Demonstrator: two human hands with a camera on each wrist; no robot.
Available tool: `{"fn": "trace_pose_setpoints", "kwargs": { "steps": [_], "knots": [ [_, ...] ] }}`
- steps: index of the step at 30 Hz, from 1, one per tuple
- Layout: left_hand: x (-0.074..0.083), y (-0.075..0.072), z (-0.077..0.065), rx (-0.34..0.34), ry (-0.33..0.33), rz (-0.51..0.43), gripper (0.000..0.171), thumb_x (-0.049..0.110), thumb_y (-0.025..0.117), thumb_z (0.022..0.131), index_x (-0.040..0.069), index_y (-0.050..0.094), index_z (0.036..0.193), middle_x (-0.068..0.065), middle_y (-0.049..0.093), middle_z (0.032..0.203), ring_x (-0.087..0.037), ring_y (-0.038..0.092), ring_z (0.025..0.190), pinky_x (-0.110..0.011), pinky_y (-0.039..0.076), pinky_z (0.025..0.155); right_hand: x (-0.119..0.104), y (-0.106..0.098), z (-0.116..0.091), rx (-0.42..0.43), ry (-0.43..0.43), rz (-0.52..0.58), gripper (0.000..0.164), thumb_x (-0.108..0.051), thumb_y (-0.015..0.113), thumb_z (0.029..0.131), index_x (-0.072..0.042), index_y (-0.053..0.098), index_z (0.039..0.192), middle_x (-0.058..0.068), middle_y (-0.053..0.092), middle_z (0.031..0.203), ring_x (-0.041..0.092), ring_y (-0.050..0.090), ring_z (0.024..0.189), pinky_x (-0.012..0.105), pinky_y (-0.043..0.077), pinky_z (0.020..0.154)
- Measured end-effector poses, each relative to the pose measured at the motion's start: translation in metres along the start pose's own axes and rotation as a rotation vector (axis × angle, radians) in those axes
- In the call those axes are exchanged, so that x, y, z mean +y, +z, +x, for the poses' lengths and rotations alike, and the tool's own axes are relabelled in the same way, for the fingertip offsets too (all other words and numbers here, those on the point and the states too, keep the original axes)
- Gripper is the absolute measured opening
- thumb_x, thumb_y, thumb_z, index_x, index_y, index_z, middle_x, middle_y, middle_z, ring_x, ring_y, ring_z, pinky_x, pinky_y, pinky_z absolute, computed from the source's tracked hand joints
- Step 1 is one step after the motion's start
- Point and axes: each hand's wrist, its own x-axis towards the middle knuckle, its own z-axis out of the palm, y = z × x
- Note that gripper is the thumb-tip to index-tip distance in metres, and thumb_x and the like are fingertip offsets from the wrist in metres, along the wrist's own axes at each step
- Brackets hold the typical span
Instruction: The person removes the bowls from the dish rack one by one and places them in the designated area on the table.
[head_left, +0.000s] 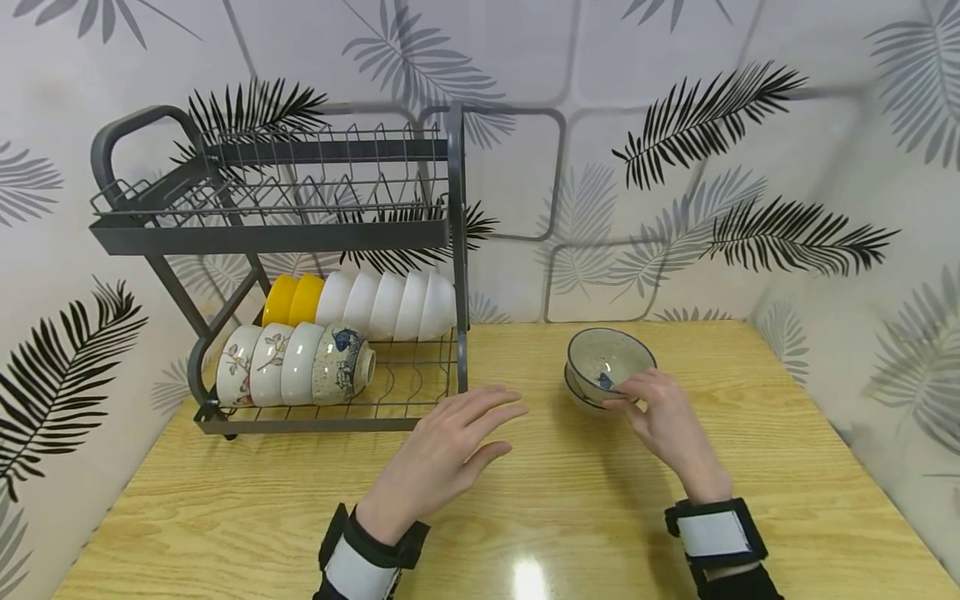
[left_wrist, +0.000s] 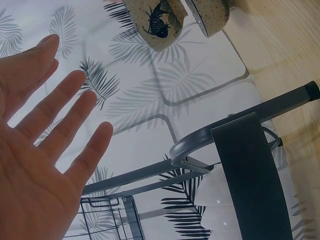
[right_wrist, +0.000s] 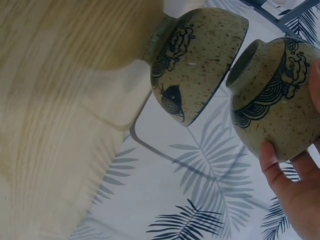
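My right hand [head_left: 667, 421] grips the rim of a speckled bowl [right_wrist: 280, 105] with dark blue wave patterns. The held bowl is lifted and tilted just over a second speckled bowl [right_wrist: 200, 65], which stands upright on the table. In the head view the lower bowl is mostly hidden beneath the held one. The right wrist view shows a small gap between the two. My left hand [head_left: 446, 454] hovers over the table near the dish rack's front right corner, fingers extended, holding nothing. Its spread fingers also show in the left wrist view.
A dark two-tier dish rack [head_left: 285, 237] stands at the left. Its lower tier holds white bowls [head_left: 390, 304], yellow bowls [head_left: 292, 300], floral bowls [head_left: 251, 367] and a speckled bowl [head_left: 337, 367] on their sides. A leaf-patterned wall [head_left: 510, 183] rises behind the wooden table [head_left: 540, 492].
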Motion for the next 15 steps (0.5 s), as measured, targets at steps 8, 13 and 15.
{"fn": "trace_pose_setpoints", "kwargs": {
  "steps": [8,13,15],
  "knots": [
    [0.0,0.0,-0.001,-0.001,-0.004,-0.018,0.046,0.02,0.073,0.092,0.015,0.061,0.136,-0.005,0.062,0.141,-0.023,0.055,0.136,-0.043,0.051,0.109,0.007,0.007,-0.006,-0.059,0.044,-0.003,0.012,-0.002,0.086,0.069,-0.002,0.074,0.073,0.009,0.074,0.072,0.02,0.065,0.065,0.037,0.054,0.061],
    [-0.002,0.0,-0.001,-0.001,-0.007,-0.029,0.044,0.021,0.072,0.093,0.015,0.062,0.135,-0.004,0.062,0.141,-0.024,0.055,0.136,-0.044,0.05,0.109,0.009,0.011,-0.009,-0.089,0.089,0.007,0.01,-0.003,0.085,0.072,0.0,0.075,0.074,0.011,0.075,0.073,0.023,0.068,0.067,0.038,0.056,0.061],
    [-0.002,0.0,-0.001,-0.003,-0.009,-0.028,0.043,0.021,0.071,0.093,0.015,0.062,0.135,-0.004,0.062,0.141,-0.023,0.055,0.136,-0.044,0.05,0.109,0.009,0.012,-0.009,-0.107,0.116,0.011,0.009,-0.003,0.084,0.073,0.0,0.076,0.076,0.012,0.076,0.076,0.025,0.069,0.07,0.041,0.057,0.063]
  ]
}}
